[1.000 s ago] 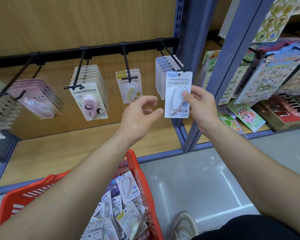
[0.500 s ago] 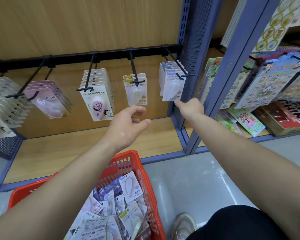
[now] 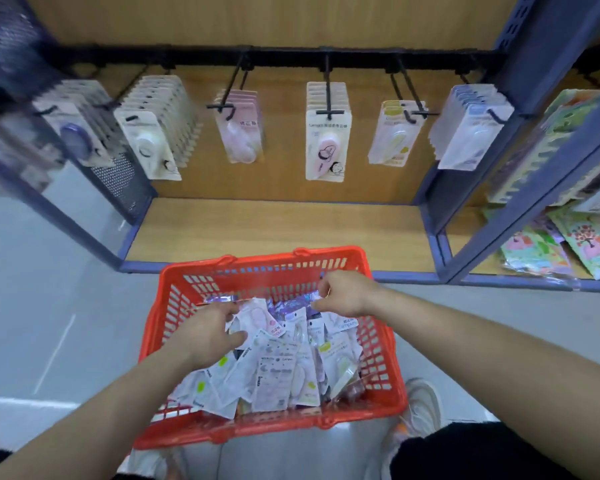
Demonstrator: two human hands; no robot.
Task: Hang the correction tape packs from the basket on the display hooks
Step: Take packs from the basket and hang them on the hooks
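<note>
Right hand [image 3: 343,294]: fingertips [image 3: 321,293] curled and pinched on the right end of a purple pack [image 3: 300,302] at the far side of the pile. We judged this a grip, though blur softened the contact. The pack's long axis seemed to run left-right, lying nearly flat, with the fingers above it.

Left hand [image 3: 207,336]: fingers bent down into the pile beside a pink pack [image 3: 257,315], thumb lying across the cards. We could not tell whether it grasped anything or only pressed.

Both hands sat inside the red basket [image 3: 257,263], over the loose correction tape packs [image 3: 281,368], which lay overlapping at mixed angles.

Beyond and above, the display hooks [image 3: 328,98] jutted toward us from a black rail [image 3: 361,60]. The hung cards with a purple dispenser [image 3: 73,138] were at the far left, well apart from the right hand and on the left hand's side.

Our reading was that the next move turned on this: the pinched pack lay flat and crosswise, so it would need turning upright, hole uppermost, and carrying up, away and leftward to reach a matching hook.
</note>
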